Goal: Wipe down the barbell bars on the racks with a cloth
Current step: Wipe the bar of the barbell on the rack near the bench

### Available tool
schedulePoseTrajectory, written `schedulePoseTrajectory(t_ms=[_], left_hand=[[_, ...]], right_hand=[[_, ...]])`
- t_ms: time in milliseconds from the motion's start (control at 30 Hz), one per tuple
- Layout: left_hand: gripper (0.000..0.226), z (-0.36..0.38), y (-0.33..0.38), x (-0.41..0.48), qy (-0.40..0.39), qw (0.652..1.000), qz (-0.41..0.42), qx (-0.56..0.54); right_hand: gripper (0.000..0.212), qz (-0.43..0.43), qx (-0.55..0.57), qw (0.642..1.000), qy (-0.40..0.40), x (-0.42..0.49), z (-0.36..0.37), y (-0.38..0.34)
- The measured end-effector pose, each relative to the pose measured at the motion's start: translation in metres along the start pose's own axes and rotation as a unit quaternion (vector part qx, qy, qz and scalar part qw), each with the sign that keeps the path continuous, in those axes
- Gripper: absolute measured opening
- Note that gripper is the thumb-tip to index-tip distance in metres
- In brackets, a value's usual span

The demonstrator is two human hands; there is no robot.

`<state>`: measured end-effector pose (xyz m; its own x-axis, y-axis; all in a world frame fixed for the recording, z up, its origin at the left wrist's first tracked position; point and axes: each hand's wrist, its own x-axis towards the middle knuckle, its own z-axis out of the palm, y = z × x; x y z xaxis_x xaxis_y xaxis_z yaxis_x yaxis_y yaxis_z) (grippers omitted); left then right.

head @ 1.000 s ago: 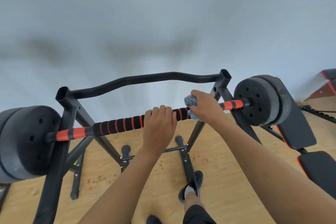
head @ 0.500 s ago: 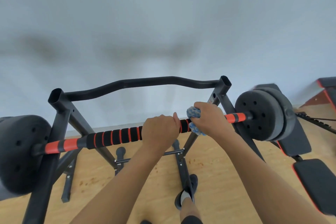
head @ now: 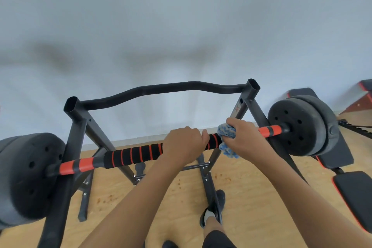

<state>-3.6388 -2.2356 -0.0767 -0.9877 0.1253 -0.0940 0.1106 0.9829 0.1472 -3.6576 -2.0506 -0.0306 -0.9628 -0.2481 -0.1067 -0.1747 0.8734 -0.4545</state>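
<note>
A barbell bar [head: 132, 155] with black foam grip and orange rings lies across a black rack [head: 80, 127]. Dark weight plates sit at its left end [head: 26, 175] and right end [head: 298, 127]. My left hand [head: 184, 144] grips the bar near its middle, fingers curled over the top. Just to the right, my right hand [head: 244, 139] holds a blue cloth [head: 227, 141] wrapped against the bar, close to the right rack upright. The bar under both hands is hidden.
A curved black crossbar [head: 171, 88] joins the rack tops in front of a pale wall. A black and red weight bench [head: 354, 193] stands at the right. My shoe [head: 213, 209] rests by the rack's base on the wooden floor [head: 251, 197].
The view has tilted so the bar and rack sit lower in the frame. My left hand's fingers have curled tighter over the bar. The right hand with the cloth stays near the right upright.
</note>
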Motion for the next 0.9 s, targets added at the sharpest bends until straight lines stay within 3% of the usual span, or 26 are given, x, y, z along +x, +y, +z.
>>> schedulePoseTrajectory(t_ms=[100,167,333,400,500,567,633,700,767,900], left_hand=[[0.062,0.016,0.01,-0.018,0.106,0.994,-0.019,0.036],[0.055,0.018,0.015,-0.029,0.121,0.992,-0.019,0.028],[0.06,-0.003,0.001,-0.013,0.057,0.994,-0.079,-0.051],[0.063,-0.01,-0.008,-0.004,-0.022,0.992,-0.09,-0.09],[0.041,-0.007,-0.012,-0.013,-0.109,0.993,-0.023,-0.043],[0.031,-0.002,-0.005,-0.026,-0.036,0.998,0.015,0.05],[0.057,0.0,0.005,-0.039,0.027,0.998,-0.019,0.056],[0.061,0.008,0.009,-0.051,0.076,0.995,-0.037,0.048],[0.051,0.018,0.01,-0.059,0.12,0.991,-0.019,0.056],[0.02,0.004,0.016,-0.061,0.038,0.994,-0.01,0.102]], right_hand=[[0.026,0.0,-0.007,1.0,-0.009,0.005,0.004,-0.003],[0.028,0.006,-0.006,1.0,-0.03,0.008,0.002,-0.005],[0.032,-0.001,-0.018,0.997,-0.074,-0.002,-0.012,-0.014],[0.032,-0.005,-0.039,0.997,-0.071,-0.009,-0.01,-0.01],[0.033,-0.012,-0.063,0.997,-0.05,-0.017,-0.005,-0.002],[0.037,-0.018,-0.068,0.996,-0.058,-0.018,-0.006,0.0],[0.035,-0.017,-0.069,0.996,-0.054,-0.016,-0.004,-0.001],[0.02,-0.017,-0.075,0.996,-0.052,-0.013,-0.001,-0.003],[0.006,-0.009,-0.097,0.994,-0.05,-0.012,0.002,-0.004],[0.032,0.003,-0.035,0.998,-0.046,-0.026,0.002,0.002]])
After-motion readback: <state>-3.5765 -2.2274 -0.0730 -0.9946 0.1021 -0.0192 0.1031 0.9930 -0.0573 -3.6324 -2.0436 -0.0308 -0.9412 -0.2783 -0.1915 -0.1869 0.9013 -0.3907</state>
